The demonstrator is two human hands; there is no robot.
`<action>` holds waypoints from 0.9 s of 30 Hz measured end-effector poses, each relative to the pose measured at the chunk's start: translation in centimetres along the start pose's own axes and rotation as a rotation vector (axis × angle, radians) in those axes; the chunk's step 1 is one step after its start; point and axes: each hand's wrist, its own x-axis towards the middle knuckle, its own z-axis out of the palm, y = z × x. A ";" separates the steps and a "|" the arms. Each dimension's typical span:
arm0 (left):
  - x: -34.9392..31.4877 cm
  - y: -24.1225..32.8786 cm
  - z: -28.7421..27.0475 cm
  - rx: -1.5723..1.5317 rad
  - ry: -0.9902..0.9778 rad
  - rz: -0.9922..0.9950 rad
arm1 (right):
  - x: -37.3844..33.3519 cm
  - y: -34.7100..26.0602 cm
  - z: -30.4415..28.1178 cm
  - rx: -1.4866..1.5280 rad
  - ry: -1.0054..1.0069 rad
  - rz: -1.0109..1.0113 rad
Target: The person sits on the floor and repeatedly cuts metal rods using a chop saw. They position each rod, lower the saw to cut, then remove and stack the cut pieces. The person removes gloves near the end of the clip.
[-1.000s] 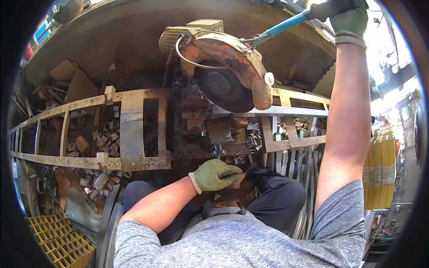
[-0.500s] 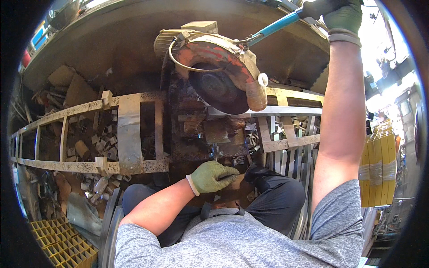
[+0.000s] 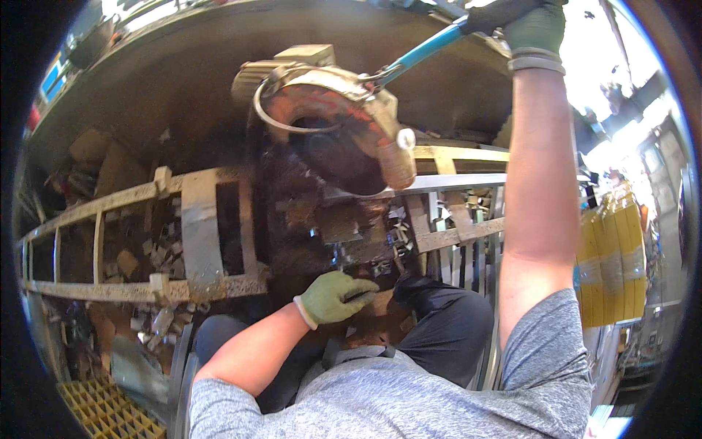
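Left hand point(image 3: 329, 298) low and near, right hand point(image 3: 535, 33) high on a blue handle point(image 3: 424, 53).
The left curls half-open between the knees point(image 3: 457, 316); beyond, a cut-off saw point(image 3: 376, 126) stands over a pale metal bar point(image 3: 461, 180); farthest, the right clasps the handle's black grip point(image 3: 486, 16).

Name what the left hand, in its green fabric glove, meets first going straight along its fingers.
Likely the bent right leg in dark trousers, just right of the left hand; depth is unclear, so it might pass above.
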 end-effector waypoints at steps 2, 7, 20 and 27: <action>0.1 0.3 0.1 0.034 -0.006 -0.004 | -0.7 -0.2 0.7 0.051 0.000 -0.012; 0.2 0.8 0.5 0.014 0.076 0.031 | -2.8 -1.0 1.0 0.134 -0.067 0.019; 0.3 1.1 0.7 -0.074 0.077 -0.009 | -4.1 -1.9 -0.7 0.195 -0.231 0.004; -0.1 0.1 0.9 0.021 0.075 -0.009 | -3.3 -2.3 -6.0 0.188 -0.171 0.123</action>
